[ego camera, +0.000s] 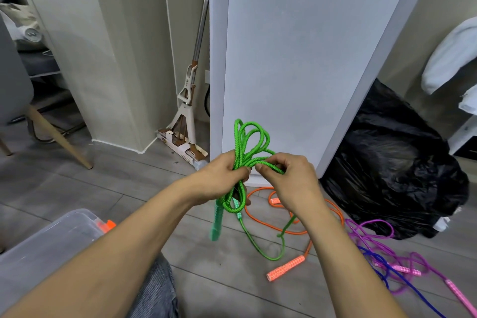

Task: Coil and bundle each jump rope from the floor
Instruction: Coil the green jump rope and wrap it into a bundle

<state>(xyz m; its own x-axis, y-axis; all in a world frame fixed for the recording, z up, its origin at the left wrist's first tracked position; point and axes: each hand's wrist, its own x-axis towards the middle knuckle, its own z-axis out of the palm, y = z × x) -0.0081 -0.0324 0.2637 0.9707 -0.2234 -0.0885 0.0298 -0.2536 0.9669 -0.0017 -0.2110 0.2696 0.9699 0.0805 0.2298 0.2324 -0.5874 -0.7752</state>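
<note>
A green jump rope (251, 141) is gathered into several loops held up in front of me. My left hand (219, 178) grips the bundle at its middle, loops sticking out above and below. My right hand (291, 181) pinches a strand of the same rope beside the left thumb. One green handle (216, 222) hangs below the left hand, and a loose tail (268, 255) trails to the floor. An orange rope (286, 268), a purple rope (371, 235) with pink handles and a blue rope (402, 281) lie loose on the floor at the right.
A clear plastic bin (51, 242) with an orange latch stands at the lower left. A black garbage bag (392, 162) sits at the right, against a white appliance (296, 59). A mop (188, 100) leans in the corner. Chair legs (56, 134) stand at the left.
</note>
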